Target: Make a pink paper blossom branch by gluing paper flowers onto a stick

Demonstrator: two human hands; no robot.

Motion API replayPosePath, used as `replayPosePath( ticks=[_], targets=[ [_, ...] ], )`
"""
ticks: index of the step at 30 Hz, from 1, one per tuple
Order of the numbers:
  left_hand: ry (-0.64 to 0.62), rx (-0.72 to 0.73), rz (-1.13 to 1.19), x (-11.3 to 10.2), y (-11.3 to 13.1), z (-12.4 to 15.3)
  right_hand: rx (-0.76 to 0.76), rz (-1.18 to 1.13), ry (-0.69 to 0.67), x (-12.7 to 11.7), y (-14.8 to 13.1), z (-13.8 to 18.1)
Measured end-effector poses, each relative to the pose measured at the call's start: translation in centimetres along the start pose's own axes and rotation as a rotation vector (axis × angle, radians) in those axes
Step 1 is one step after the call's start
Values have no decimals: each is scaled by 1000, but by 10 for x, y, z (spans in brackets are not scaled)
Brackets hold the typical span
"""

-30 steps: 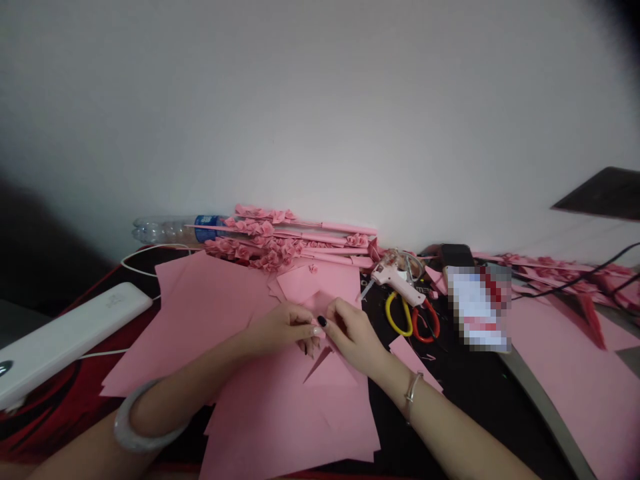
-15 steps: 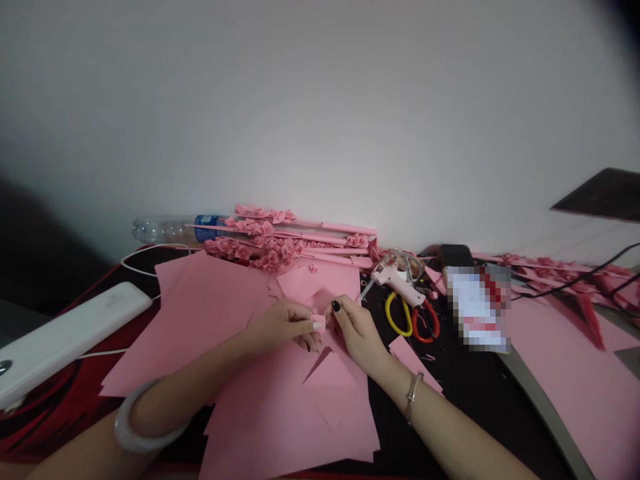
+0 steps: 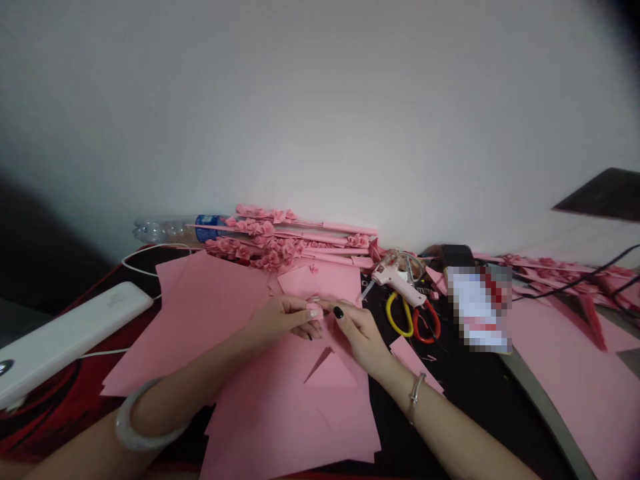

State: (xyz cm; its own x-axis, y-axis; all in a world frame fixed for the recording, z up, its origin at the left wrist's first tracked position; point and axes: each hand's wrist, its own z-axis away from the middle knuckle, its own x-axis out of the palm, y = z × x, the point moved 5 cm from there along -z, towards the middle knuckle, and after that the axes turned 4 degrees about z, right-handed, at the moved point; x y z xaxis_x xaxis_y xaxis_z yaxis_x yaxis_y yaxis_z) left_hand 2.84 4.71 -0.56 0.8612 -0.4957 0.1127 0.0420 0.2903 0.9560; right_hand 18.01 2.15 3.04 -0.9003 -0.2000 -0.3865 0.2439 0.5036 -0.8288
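Observation:
My left hand [image 3: 286, 320] pinches a small folded piece of pink paper [image 3: 314, 311] between thumb and fingers, above the pink sheets. From the other side, my right hand [image 3: 361, 333] meets the same piece, its index finger reaching to the edge and its black-nailed thumb bent close by. The exact contact of the right fingertips is partly hidden. Just below the hands, a creased pink paper flap [image 3: 331, 371] stands up from the stack of pink sheets [image 3: 290, 427]. A tiny paper flower [image 3: 313, 269] lies beyond my fingers.
Paper flower stems [image 3: 280, 250] lie along the wall beside a plastic bottle [image 3: 173, 229]. Right of my hands are a glue gun [image 3: 400, 283], scissors with yellow and red handles [image 3: 425, 321] and a phone [image 3: 477, 310]. A white long device [image 3: 75, 333] sits at left.
Both hands have risen slightly with the small paper piece. My right index finger has straightened across toward it, and the right thumb has shifted a little.

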Motion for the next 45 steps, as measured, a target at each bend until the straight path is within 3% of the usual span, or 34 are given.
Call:
replayPosePath(
  ticks=[9,14,30,37,45],
  targets=[
    [-12,12,50,0,1,0,-231,316,-30,1,-4,6],
    [-15,15,53,-3,-8,-4,-284,440,-56,4,-3,8],
    [-68,48,31,-2,-7,-3,-246,438,-46,2,-1,5],
    [-131,87,-37,7,-1,-2,-32,327,31,-1,6,4],
    [-202,18,-81,18,-7,3,-21,434,-181,11,10,4]
  ],
)
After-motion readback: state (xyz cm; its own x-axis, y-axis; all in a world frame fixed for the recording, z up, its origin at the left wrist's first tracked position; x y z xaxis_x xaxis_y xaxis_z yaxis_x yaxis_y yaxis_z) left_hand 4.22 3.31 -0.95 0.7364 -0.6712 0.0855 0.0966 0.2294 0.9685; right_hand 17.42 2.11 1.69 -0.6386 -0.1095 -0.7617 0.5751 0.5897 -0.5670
